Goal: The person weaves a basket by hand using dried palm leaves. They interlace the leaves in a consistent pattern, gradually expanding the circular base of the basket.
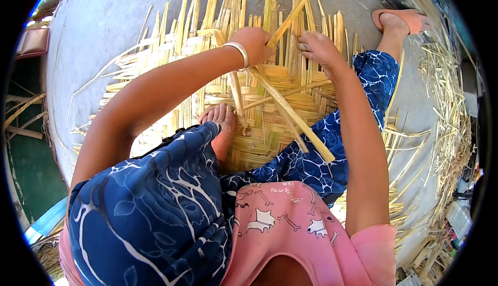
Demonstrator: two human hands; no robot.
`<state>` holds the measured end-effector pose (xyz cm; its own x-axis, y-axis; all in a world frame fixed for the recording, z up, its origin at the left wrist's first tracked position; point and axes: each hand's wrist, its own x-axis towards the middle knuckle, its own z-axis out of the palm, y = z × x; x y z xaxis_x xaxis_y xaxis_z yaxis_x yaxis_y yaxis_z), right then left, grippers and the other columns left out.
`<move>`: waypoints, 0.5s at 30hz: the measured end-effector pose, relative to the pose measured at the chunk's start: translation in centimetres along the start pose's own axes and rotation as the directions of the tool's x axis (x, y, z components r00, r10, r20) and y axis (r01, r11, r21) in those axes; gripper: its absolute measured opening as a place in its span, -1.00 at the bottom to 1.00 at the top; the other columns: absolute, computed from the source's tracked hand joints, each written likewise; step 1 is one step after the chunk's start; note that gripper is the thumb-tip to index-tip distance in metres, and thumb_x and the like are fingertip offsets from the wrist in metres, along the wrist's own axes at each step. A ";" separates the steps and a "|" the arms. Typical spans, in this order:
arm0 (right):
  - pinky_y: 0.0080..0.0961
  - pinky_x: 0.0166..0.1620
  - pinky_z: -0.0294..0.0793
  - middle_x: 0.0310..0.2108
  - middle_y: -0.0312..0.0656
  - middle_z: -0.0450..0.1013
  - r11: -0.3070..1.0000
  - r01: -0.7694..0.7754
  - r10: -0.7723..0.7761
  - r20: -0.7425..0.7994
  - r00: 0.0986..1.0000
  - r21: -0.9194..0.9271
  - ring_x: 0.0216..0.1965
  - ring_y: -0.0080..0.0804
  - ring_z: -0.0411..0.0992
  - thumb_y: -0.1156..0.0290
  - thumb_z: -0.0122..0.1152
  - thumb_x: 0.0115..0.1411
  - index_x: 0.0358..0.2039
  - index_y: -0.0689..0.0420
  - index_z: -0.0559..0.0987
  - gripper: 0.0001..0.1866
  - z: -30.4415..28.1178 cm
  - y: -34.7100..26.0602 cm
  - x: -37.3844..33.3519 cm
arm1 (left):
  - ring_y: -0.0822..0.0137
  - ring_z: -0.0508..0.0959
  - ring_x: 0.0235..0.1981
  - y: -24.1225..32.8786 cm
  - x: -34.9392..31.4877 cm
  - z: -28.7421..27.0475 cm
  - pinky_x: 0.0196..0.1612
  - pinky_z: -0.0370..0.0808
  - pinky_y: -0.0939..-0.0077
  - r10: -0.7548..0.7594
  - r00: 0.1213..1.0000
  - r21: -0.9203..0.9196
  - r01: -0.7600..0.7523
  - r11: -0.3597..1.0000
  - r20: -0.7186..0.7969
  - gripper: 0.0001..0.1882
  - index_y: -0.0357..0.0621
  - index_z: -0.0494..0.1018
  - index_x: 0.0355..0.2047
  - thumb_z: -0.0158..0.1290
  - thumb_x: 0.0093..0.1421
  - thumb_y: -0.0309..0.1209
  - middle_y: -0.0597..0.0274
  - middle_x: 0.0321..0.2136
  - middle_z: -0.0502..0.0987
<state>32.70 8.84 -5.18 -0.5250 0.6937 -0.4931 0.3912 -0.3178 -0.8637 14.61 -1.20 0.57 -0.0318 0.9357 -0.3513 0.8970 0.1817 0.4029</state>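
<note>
A partly woven bamboo mat (259, 122) lies on the floor under me, its strip ends fanning out toward the far side. My left hand (253, 46), with a silver bangle at the wrist, is closed around a flat yellowish bamboo strip (296, 12) that slants up to the right. Below that hand, another length of strip (293, 112) runs down to the right over the weave; whether it is the same piece is hidden. My right hand (320, 51), a ring on one finger, has its fingers bent and pressed together at the upright strips (295, 60); what they pinch is hidden.
My left foot (222, 122) rests on the mat; my right leg stretches out to the far right, ending in a pink sandal (404, 20). Loose straw-like scraps (448, 99) are heaped along the right. A reddish-brown box-like item (35, 42) stands at far left.
</note>
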 end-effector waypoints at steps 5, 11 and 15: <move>-0.35 -0.19 0.40 -0.32 0.12 0.46 0.592 0.004 -0.130 -0.090 0.987 -0.806 -0.29 -0.07 0.44 0.11 0.07 0.04 -0.28 0.34 0.49 -0.52 1.4 -1.9 1.3 | 0.03 0.51 -0.48 -0.7 0.5 0.2 -0.33 0.45 0.29 -0.051 0.999 -0.047 0.051 0.998 -0.013 -0.68 -0.25 0.49 -0.47 0.06 -0.01 -0.19 -0.04 -0.57 0.50; -0.27 -0.19 0.39 -0.32 0.14 0.44 0.777 0.019 -0.192 -0.208 0.959 -0.630 -0.27 0.00 0.42 0.19 0.19 -0.07 -0.41 0.27 0.49 -0.63 1.0 -2.7 0.6 | 0.25 0.52 -0.70 -1.3 1.0 0.4 -0.51 0.46 0.42 -0.069 0.997 -0.120 0.065 0.991 -0.025 -0.67 -0.33 0.43 -0.55 0.08 -0.01 -0.22 0.03 -0.73 0.46; -0.26 -0.25 0.39 -0.42 0.08 0.45 0.624 0.230 -0.551 -0.211 0.808 -0.747 -0.35 0.00 0.42 0.22 0.23 -0.11 -0.47 0.26 0.47 -0.66 0.8 -1.8 0.1 | 0.27 0.52 -0.72 -1.3 1.3 0.7 -0.54 0.46 0.44 -0.086 0.996 -0.147 0.083 0.986 -0.015 -0.66 -0.34 0.40 -0.57 0.07 0.00 -0.23 0.05 -0.74 0.45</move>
<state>31.36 8.92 -3.77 -0.4801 0.8716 0.0992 0.6880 0.4443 -0.5738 13.66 -0.44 -0.99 -0.1156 0.9212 -0.3714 0.8167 0.3010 0.4923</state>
